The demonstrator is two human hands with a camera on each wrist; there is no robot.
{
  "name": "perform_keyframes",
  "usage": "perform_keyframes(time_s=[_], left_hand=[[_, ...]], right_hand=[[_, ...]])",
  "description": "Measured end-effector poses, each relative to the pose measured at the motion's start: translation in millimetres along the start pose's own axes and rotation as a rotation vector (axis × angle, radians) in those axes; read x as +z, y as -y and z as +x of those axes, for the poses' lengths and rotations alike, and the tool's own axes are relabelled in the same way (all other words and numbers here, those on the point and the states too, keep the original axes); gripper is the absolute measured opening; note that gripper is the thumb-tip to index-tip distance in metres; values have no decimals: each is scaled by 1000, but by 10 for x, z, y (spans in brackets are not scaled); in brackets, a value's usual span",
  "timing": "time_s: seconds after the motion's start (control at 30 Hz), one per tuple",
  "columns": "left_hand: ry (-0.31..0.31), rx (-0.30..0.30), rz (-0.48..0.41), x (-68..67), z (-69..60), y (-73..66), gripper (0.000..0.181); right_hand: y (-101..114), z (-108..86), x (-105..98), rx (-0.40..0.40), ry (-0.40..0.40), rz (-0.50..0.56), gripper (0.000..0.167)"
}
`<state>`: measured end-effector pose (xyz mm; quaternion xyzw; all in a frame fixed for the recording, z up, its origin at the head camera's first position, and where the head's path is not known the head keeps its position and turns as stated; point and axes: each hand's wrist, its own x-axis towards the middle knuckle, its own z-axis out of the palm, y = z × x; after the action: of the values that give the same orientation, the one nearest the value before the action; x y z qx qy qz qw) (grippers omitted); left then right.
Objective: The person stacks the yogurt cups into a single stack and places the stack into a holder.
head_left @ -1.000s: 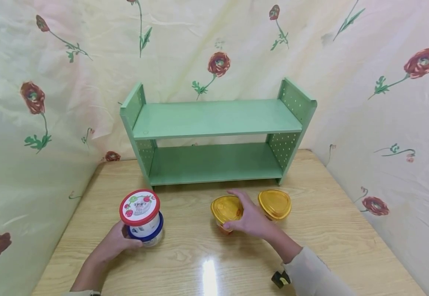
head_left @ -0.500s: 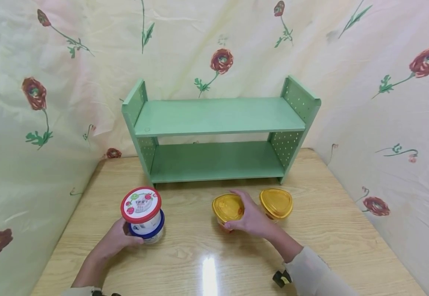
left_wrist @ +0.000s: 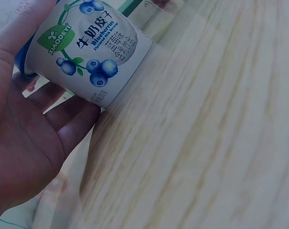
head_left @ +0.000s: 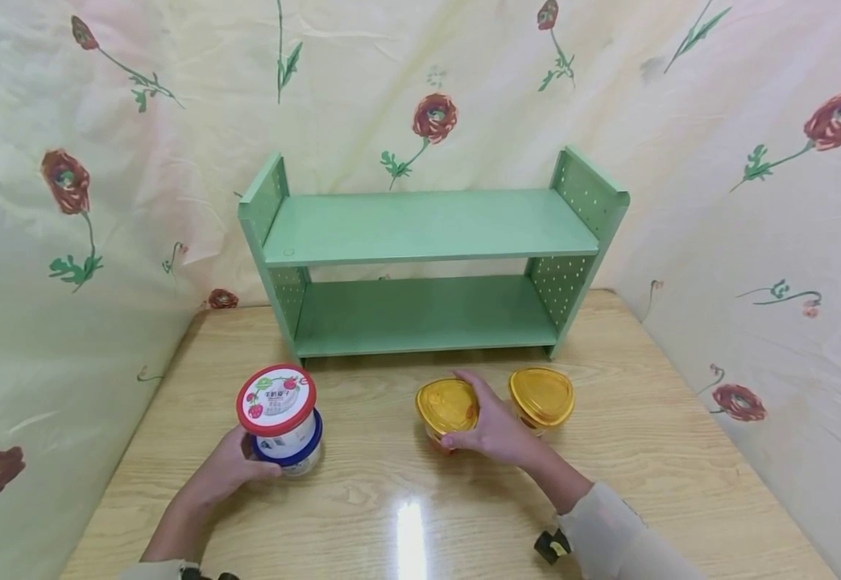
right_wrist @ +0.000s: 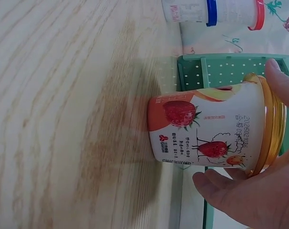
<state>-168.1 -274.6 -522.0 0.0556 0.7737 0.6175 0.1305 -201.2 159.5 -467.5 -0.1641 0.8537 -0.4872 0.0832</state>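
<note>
In the head view, two dairy cups are stacked at the left. The red-lidded cup (head_left: 275, 400) sits on top of the blue-lidded cup (head_left: 306, 465). My left hand (head_left: 221, 471) grips the lower cup from the left, thumb at the near side. Blueberries decorate that blueberry milk cup (left_wrist: 94, 52) in the left wrist view. Right of centre, a gold-lidded yogurt cup (head_left: 444, 407) is held near its lid by my right hand (head_left: 496, 431). The right wrist view shows strawberries on this yogurt cup (right_wrist: 206, 129). A second gold-lidded cup (head_left: 540, 396) stands behind my right hand, partly hidden.
A green two-tier shelf (head_left: 428, 225) stands at the back of the wooden table (head_left: 362, 499), with raised perforated side panels. Floral fabric (head_left: 362, 89) hangs behind and along both sides. A small black object (head_left: 553, 546) shows beside the right sleeve.
The head view has shifted slightly. Both hands stay on their cups, and the cups keep their places on the table.
</note>
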Motion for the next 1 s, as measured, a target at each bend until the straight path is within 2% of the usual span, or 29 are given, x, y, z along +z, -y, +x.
perform_keyframes(time_s=[0.33,0.67,1.0], left_hand=[[-2,-7,-14,10,-16,2,99],[-10,-10,2,18,-18,-25,100],[-3,0,-4,10,-41,-48,99]], right_hand=[[-48,3,35,39,-31,1,109],[-64,-9,26,34,-33,-20,111],[-93,-8,83,74,-80,29,110]])
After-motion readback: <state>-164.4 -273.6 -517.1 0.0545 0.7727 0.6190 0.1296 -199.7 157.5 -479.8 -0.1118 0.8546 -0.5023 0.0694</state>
